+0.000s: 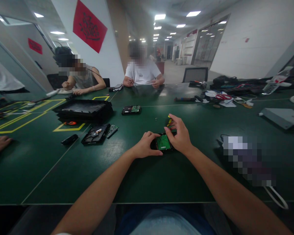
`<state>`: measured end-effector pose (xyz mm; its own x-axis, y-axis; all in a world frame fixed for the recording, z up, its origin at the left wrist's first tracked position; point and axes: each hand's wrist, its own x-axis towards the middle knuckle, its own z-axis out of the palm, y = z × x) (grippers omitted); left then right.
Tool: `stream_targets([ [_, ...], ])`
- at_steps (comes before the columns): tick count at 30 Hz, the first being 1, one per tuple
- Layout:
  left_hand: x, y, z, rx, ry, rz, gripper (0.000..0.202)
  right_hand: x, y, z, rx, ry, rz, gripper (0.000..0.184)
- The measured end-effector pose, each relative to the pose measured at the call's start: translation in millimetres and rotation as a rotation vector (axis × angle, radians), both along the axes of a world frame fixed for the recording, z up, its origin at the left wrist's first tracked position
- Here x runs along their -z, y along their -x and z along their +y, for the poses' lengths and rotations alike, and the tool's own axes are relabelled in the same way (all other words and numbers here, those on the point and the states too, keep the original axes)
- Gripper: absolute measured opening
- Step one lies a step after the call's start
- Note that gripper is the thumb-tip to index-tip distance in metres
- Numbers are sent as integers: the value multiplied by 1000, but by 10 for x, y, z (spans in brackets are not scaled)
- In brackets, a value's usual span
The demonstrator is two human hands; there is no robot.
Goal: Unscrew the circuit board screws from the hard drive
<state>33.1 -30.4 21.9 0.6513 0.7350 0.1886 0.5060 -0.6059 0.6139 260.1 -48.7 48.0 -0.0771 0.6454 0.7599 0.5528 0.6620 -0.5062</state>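
A black hard drive (163, 142) with a green circuit board facing up lies on the dark green table (137, 176) in front of me. My left hand (145, 146) grips its left end with curled fingers. My right hand (180, 134) rests over its right end, fingers bent onto the top edge. A yellow-handled tool (169, 121) lies just behind my right hand, partly hidden by it.
An opened drive (95, 134) with a loose board lies at left near a black tray stack (84, 110). Another drive (131, 110) sits farther back. Two people sit across the table. Tools and cables clutter the far right; a grey box (281, 117) lies at right.
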Motion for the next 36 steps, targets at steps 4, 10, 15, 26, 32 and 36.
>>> stream_targets([
  [4,-5,0,-1,0,8,-3,94,-15,-15,7,25,-13,-7,58],
  [10,-19,-6,-11,5,5,-5,94,-8,-20,9,34,2,4,53],
  [15,-33,-25,-27,-17,12,-22,89,0,-2,6,50,-15,22,52],
  [26,-14,-37,-5,-23,14,-5,90,-35,-7,4,71,-64,20,51],
  [32,1,-29,9,-18,11,-1,93,-59,-8,-7,77,-73,-6,51],
  [36,17,-26,15,-18,7,-6,93,-57,-18,-7,67,-72,-12,50],
])
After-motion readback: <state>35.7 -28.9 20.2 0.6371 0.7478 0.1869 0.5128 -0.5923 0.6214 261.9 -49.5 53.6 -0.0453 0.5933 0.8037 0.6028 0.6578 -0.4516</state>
